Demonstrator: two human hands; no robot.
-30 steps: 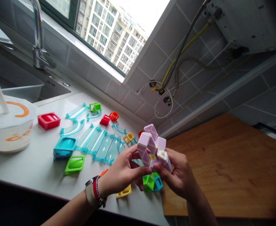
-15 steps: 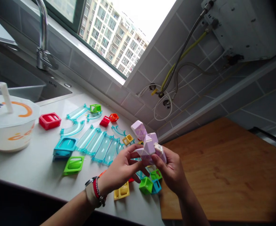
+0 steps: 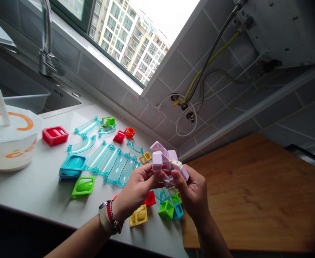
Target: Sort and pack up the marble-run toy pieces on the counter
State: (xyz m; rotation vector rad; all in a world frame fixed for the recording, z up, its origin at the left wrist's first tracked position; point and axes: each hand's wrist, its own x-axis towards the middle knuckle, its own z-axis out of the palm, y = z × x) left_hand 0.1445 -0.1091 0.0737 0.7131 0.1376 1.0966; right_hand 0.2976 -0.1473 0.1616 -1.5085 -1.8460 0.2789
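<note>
A lilac twisty snake puzzle (image 3: 166,159), made of wedge-shaped segments with pale seams, is held up over the counter in both hands. My left hand (image 3: 142,182) pinches its left end between thumb and fingers. On the right side, my right hand (image 3: 192,186) grips another segment, thumb on the near face. Beneath and around the hands lie a green block (image 3: 166,210), a blue block (image 3: 178,211), a yellow block (image 3: 138,215) and a red block (image 3: 150,198). Some pieces below are partly hidden by the hands.
Translucent blue track pieces (image 3: 110,161) cover the middle of the white counter (image 3: 39,197). A plastic cup with a straw (image 3: 9,143) stands left, near the sink (image 3: 52,93) and faucet (image 3: 46,61). A wooden board (image 3: 254,200) lies right. Hoses (image 3: 211,57) hang along the wall.
The puzzle's segments have turned, and its upper part is now lower and folded differently. My left fingers, spread before, have closed on its left end. The right hand keeps its grip.
</note>
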